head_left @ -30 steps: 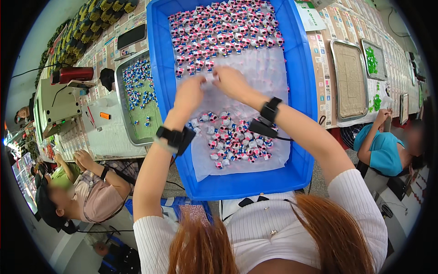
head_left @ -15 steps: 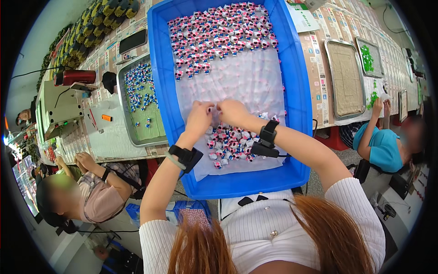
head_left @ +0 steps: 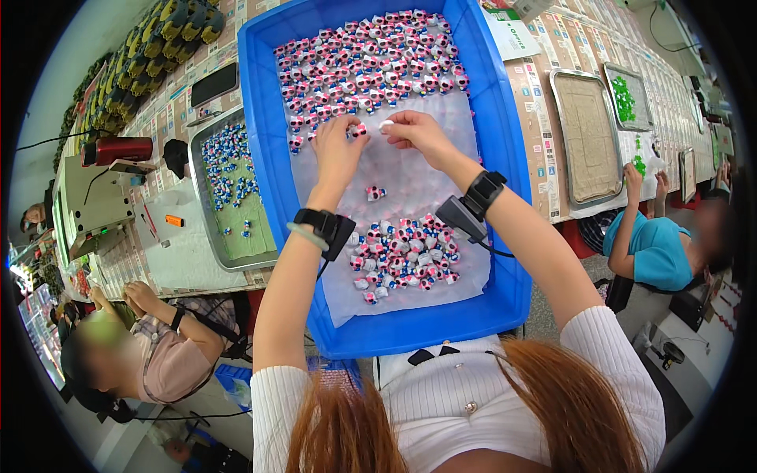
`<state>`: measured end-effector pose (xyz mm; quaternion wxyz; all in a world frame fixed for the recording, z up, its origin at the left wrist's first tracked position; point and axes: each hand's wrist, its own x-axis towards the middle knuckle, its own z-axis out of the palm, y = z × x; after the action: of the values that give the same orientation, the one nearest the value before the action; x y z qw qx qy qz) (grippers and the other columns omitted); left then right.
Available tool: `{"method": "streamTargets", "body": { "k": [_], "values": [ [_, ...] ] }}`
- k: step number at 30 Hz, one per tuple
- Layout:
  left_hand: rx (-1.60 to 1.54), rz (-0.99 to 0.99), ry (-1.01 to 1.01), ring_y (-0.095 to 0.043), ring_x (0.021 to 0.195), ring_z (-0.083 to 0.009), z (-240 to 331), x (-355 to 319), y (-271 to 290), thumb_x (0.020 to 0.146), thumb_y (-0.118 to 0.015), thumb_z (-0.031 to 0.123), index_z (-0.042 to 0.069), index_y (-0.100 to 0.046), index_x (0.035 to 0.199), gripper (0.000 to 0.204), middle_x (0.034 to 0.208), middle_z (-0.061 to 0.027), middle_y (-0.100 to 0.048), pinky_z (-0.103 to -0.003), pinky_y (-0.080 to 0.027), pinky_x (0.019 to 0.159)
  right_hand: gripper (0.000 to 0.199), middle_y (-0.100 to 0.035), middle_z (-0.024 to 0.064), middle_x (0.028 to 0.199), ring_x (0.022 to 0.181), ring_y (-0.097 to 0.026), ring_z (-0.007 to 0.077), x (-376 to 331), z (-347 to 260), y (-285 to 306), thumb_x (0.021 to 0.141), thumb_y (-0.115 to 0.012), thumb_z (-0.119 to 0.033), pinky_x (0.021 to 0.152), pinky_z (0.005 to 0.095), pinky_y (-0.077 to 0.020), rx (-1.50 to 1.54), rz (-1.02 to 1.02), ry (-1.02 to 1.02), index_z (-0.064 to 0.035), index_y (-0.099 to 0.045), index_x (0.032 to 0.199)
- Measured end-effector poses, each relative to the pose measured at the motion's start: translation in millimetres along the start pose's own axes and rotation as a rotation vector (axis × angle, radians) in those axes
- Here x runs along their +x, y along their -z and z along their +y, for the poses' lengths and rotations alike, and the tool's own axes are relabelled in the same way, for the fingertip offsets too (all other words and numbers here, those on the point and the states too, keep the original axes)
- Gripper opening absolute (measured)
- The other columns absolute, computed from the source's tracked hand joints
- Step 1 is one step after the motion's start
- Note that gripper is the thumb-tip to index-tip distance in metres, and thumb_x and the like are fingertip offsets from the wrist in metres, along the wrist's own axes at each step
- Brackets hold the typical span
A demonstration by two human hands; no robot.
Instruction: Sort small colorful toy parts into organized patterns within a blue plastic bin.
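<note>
A big blue plastic bin (head_left: pixel 498 158) stands in front of me, lined with a translucent white sheet (head_left: pixel 430 177). Rows of small pink, white and blue figurines (head_left: pixel 371 67) fill its far part. A loose heap of the same figurines (head_left: pixel 406 256) lies at the near end, and a single figurine (head_left: pixel 376 193) sits apart between the two. My left hand (head_left: pixel 337 148) pinches one figurine at the near edge of the rows. Just right of it, my right hand (head_left: pixel 422 138) is closed on a small white piece, probably a figurine seen from its white side.
On the left stand a metal tray (head_left: pixel 256 251) of blue-and-white figurines, a black phone (head_left: pixel 214 84) and a red cylinder (head_left: pixel 118 150). To the right lie a paper-lined metal tray (head_left: pixel 583 138) and a tray of green pieces (head_left: pixel 628 98). Co-workers sit on both sides.
Both hands have moved away from me, from above the heap to the near edge of the rows. A lone figurine now shows on the bare sheet. The view has shifted slightly.
</note>
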<state>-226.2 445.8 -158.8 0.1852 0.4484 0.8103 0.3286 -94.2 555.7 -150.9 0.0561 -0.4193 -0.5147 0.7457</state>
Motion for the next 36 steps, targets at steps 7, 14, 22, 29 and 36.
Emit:
{"method": "streamTargets", "body": {
  "k": [7, 14, 22, 29, 36],
  "values": [
    [0.255, 0.094, -0.037, -0.036, 0.109, -0.0282, -16, 10, -12, 0.063, -0.07, 0.02, 0.013, -0.057, 0.095, 0.035, 0.114, -0.0087, -0.042, -0.045, -0.027, 0.088, 0.03, -0.06, 0.0159, 0.071, 0.069, -0.061, 0.0228, 40, 4, -30, 0.076, -0.057, -0.026, 0.056, 0.0353, -0.0468, -0.49, 0.161, 0.023, 0.0024, -0.054, 0.088],
    [0.09, -0.451, 0.146, -0.056, 0.077, -0.0302, -19, -34, 37, 0.07, -0.061, 0.017, 0.007, -0.058, 0.09, 0.023, 0.085, -0.0145, -0.058, -0.038, -0.044, 0.066, 0.023, -0.058, 0.0177, 0.079, 0.074, -0.057, 0.0348, -6, 15, -29, 0.075, -0.056, -0.022, 0.063, 0.0416, -0.0456, -0.951, 0.245, 0.454, -0.0021, -0.052, 0.086],
    [0.667, -0.549, -0.024, -0.057, 0.069, -0.032, -19, -103, 21, 0.066, -0.059, 0.014, 0.004, -0.054, 0.079, 0.017, 0.075, -0.0142, -0.057, -0.039, -0.046, 0.062, 0.023, -0.058, 0.0145, 0.081, 0.078, -0.057, 0.0307, -41, 58, -55, 0.068, -0.058, -0.017, 0.065, 0.0398, -0.0461, -1.292, -0.172, 0.575, -0.0058, -0.055, 0.088],
    [-0.495, -0.416, 0.365, -0.059, 0.065, -0.0152, 13, -43, 23, 0.069, -0.059, 0.01, 0.003, -0.055, 0.091, 0.024, 0.071, -0.0064, -0.057, -0.028, -0.044, 0.056, 0.031, -0.059, 0.0092, 0.07, 0.065, -0.057, 0.0188, -24, 32, 1, 0.064, -0.064, -0.016, 0.06, 0.0306, -0.0453, -0.18, 0.029, 0.084, -0.0031, -0.055, 0.09],
    [-0.242, -0.225, 0.223, -0.059, 0.069, -0.018, 19, 29, -20, 0.066, -0.065, 0.011, 0.002, -0.054, 0.095, 0.032, 0.078, -0.0104, -0.058, -0.029, -0.046, 0.063, 0.026, -0.058, 0.0135, 0.075, 0.067, -0.057, 0.0254, 11, 17, 7, 0.067, -0.062, -0.015, 0.06, 0.0352, -0.0445, -0.494, 0.433, 0.408, -0.003, -0.052, 0.088]
  ]
}}
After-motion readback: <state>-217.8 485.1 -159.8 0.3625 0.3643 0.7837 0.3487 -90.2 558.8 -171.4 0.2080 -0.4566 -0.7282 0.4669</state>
